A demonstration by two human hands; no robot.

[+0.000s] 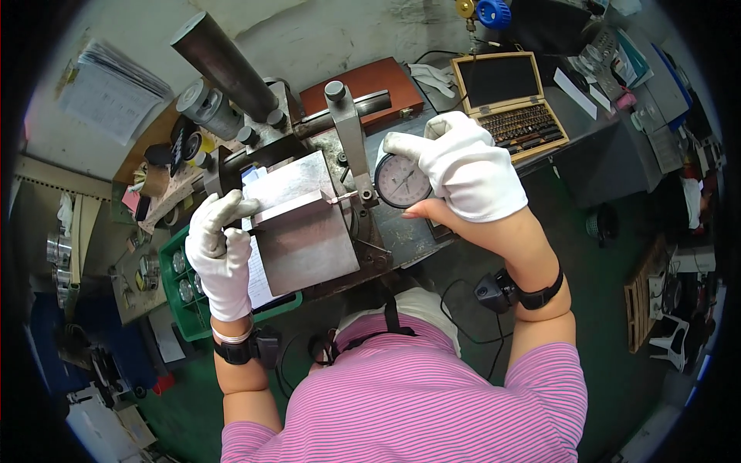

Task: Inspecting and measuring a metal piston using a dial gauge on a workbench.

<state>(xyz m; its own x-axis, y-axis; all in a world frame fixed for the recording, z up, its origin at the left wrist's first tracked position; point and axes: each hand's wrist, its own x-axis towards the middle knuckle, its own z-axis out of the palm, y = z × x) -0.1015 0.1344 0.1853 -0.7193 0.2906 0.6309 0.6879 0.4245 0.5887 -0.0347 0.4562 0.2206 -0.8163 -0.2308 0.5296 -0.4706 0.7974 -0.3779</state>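
A steel block with a stepped, upright strip across it lies on the bench in front of me. My left hand, in a white glove, has its fingers bent against the left end of that strip. My right hand, also gloved but with a bare thumb, holds the rim of a round dial indicator, index finger above and thumb below. The indicator is mounted beside an upright metal arm on a horizontal rod. Its thin probe reaches left to the strip's right end.
A thick steel column rises behind the block. An open wooden case of gauge pieces sits back right, near a closed reddish-brown box. At left is a green tray with round metal parts. A white paper lies beside the block.
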